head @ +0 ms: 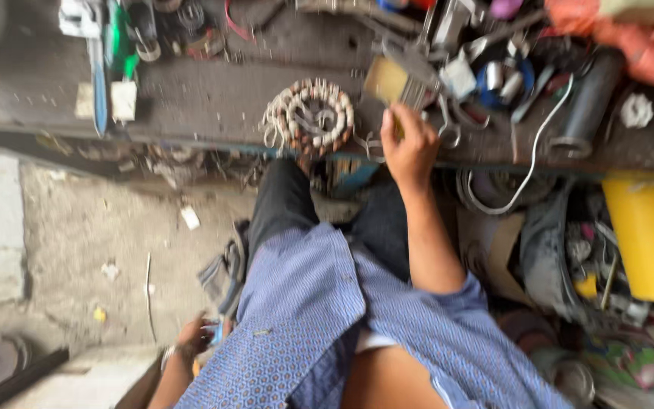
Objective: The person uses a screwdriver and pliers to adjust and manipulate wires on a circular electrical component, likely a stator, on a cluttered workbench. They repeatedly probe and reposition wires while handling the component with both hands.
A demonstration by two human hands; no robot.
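My right hand reaches up to the front edge of a dark workbench. Its fingers are curled around a small yellowish piece, too blurred to name. Just left of it a round motor stator with pale windings lies on the bench. A tan wooden brush lies just above the hand. My left hand hangs low at my side beside my blue patterned shirt. Its fingers are curled and a pale blue bit shows by them, but blur hides any grip.
Tools, wire coils and metal parts crowd the bench's back and right. A white cable loops over the edge. An orange bag lies top right, a yellow roll below it. Scrap litters the concrete floor.
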